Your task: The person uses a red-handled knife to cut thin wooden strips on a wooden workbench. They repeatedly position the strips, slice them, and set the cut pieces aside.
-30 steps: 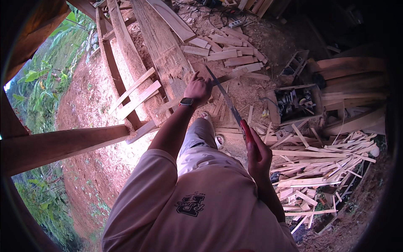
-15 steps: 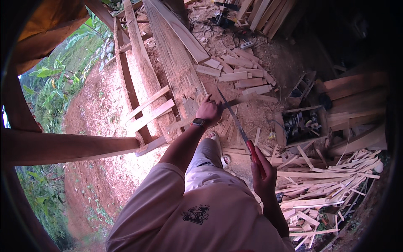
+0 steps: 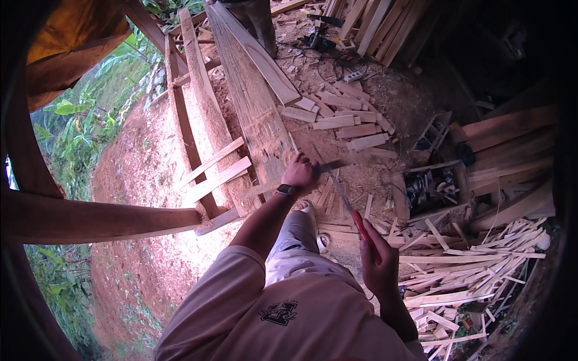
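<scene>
My right hand point(image 3: 380, 260) is closed round the red handle of a handsaw point(image 3: 344, 197). Its thin blade points forward and crosses a narrow wooden strip point(image 3: 260, 188) just right of my left hand point(image 3: 301, 173). The fingers of my left hand are curled over that strip and press it at the near end of a thick, rough plank point(image 3: 256, 99). Part of the strip is covered by the hand, and its far end looks dark and blurred. Sawdust lies on the plank.
Cut boards point(image 3: 346, 120) lie on the sawdust-covered ground ahead. At right are a wooden box of tools point(image 3: 430, 186) and a heap of offcuts point(image 3: 457, 271). A post-like beam point(image 3: 102, 215) juts in from the left. A person's legs point(image 3: 259, 27) show beyond the plank.
My left hand's fingers, one pointing forward before, are now curled in over the strip. The saw has shifted slightly down and back, and the other person's legs show more.
</scene>
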A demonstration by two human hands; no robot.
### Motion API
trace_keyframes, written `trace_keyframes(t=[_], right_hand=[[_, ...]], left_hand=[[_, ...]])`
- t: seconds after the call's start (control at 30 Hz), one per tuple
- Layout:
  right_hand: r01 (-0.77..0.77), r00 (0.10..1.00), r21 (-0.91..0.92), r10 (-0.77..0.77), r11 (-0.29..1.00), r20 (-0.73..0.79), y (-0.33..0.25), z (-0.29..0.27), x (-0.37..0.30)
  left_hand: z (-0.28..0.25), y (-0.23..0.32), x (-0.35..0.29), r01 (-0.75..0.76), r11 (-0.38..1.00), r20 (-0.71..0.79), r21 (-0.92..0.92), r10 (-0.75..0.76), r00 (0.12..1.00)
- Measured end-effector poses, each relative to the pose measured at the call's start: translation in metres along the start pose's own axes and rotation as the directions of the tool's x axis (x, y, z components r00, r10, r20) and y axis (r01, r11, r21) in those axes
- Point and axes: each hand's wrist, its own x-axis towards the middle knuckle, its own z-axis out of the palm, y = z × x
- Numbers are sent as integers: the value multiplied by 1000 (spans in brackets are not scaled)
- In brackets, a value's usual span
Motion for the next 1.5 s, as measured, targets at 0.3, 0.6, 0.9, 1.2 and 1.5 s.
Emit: trace_keyframes(t=[0.3,0.6,0.9,1.2,1.5], right_hand=[[-79,994,-55,83,995,65,6,-5,0],[-49,998,-22,49,999,26,38,-14,-6],[8,1000,6,-8,1000,10,80,-6,-37],[-12,1000,-11,12,1000,4,76,-7,-49],[41,999,27,-40,999,-30,41,-21,-42]], left_hand=[[2,1,-1,29,999,-71,16,-28,997],[-3,3,3,75,997,1,6,-75,997],[3,-1,3,43,999,-70,15,-42,997],[3,0,4,60,997,-35,52,-58,998],[2,5,2,62,997,-34,44,-60,998]])
